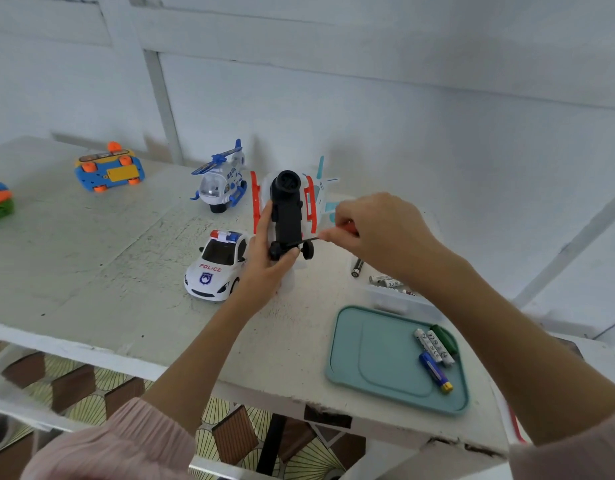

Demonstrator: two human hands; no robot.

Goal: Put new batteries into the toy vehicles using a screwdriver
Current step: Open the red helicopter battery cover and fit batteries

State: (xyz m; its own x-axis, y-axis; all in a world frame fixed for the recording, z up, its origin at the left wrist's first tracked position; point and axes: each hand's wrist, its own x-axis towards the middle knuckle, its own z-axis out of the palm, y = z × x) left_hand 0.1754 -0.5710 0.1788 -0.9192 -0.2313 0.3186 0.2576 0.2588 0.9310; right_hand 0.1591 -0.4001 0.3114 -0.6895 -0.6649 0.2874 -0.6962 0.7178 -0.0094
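Toy plane [287, 209]: underside up, long axis near–far, wheels near; left hand [264, 268] grips it. Screwdriver [308, 241]: horiz., tip left at underside, pinched by right hand [375, 233].

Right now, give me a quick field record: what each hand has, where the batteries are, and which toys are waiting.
left hand: grips the plane, underside up
right hand: holds the screwdriver, tip at the plane's underside
tray: four batteries
box: more batteries, partly hidden by the right arm
waiting toys: police car, helicopter
far left: blue car, flipped over
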